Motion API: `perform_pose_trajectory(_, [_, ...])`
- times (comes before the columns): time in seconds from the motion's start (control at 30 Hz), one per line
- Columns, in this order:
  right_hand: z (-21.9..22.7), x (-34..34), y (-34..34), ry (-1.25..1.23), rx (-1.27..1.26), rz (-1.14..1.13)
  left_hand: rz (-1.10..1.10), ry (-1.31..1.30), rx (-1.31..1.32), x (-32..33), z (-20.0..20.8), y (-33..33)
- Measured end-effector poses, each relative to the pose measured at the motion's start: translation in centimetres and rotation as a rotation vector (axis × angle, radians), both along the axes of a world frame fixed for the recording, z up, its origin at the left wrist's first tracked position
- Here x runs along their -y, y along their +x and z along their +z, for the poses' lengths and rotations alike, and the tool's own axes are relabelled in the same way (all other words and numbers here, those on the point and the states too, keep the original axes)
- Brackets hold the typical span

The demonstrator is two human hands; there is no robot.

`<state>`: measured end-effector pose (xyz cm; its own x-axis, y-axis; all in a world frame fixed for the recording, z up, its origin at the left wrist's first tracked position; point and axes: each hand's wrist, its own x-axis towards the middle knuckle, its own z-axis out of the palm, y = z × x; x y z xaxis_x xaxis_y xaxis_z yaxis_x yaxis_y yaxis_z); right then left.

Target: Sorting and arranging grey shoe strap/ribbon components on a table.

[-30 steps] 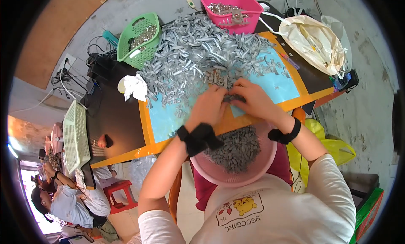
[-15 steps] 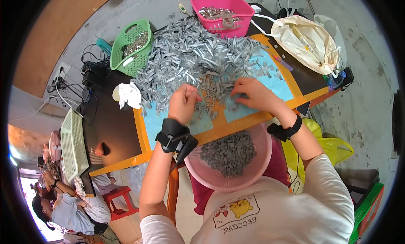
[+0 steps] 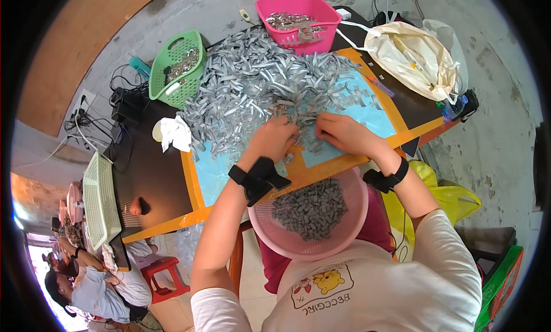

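A big heap of small grey strips (image 3: 258,85) covers a blue mat with an orange border (image 3: 206,171) on the table. My left hand (image 3: 274,138) rests at the heap's near edge, fingers curled over some strips. My right hand (image 3: 338,134) lies beside it, fingers bent on strips near the mat's front. Both wrists wear black bands. A pink round basin (image 3: 351,228) on my lap, just under the table edge, holds a pile of the same grey pieces.
A green basket (image 3: 175,68) and a pink basket (image 3: 298,13) with metal parts stand at the back. A cream cloth bag (image 3: 413,50) lies at the right, a white rag (image 3: 175,132) at the left, a white tray (image 3: 99,200) further left. People sit at lower left.
The view has shifted slightly. Both hands have stayed at the heap's near edge, drawing a little closer together and working among the strips.
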<state>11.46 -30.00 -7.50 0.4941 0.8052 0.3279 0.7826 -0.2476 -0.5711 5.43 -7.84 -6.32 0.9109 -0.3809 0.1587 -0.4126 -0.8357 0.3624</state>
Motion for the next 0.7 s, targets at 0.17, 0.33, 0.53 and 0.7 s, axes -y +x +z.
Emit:
perform_pose_trajectory(0.17, [2.0,-0.5,1.0,0.252,-0.371,-0.174,0.139,0.011,0.062,-0.9,-0.9,-0.2])
perform_pose_trajectory(0.33, [0.8,-0.3,3.1,0.251,-0.017,-0.441,0.26,-0.378,0.014,-3.0,-1.2,0.0])
perform_pose_trajectory(0.53, [0.2,-2.9,1.2,0.008,0.056,-0.004,0.334,-1.438,-0.567,-3.9,0.2,0.4])
perform_pose_trajectory(0.7, [-0.1,-3.7,0.8,-0.152,0.054,-0.009,0.286,-0.984,-0.473,-2.3,1.4,0.9])
